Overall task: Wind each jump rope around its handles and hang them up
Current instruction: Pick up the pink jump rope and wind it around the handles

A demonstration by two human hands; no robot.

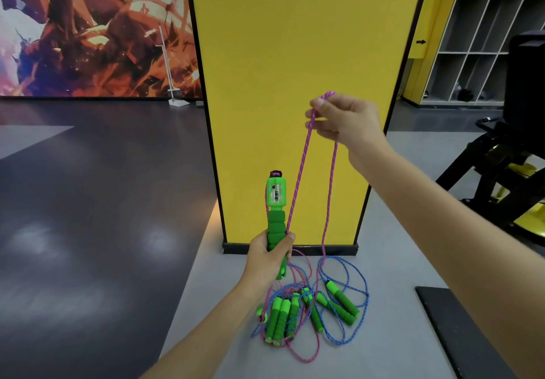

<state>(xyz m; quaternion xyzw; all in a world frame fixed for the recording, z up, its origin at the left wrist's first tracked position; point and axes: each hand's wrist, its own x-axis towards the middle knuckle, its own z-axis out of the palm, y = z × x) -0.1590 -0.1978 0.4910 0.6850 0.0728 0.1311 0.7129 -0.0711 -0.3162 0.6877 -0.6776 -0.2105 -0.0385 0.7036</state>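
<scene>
Green handles (276,225) gripped upright by left hand (269,256), pink rope (298,172) pinched high by right hand (346,120), loose ropes (312,310) piled below on floor.

The pale grey floor (206,334) carried a loose tangle of jump ropes (298,316) near the foot of the yellow pillar (295,83). Several green foam handles (280,319) lay side by side or crossed, with blue cord (365,299) and pink cord (306,359) looped around them. A black mat (451,328) lay flat to the right, apart from the heap. Leftward the floor turned dark and glossy.
</scene>
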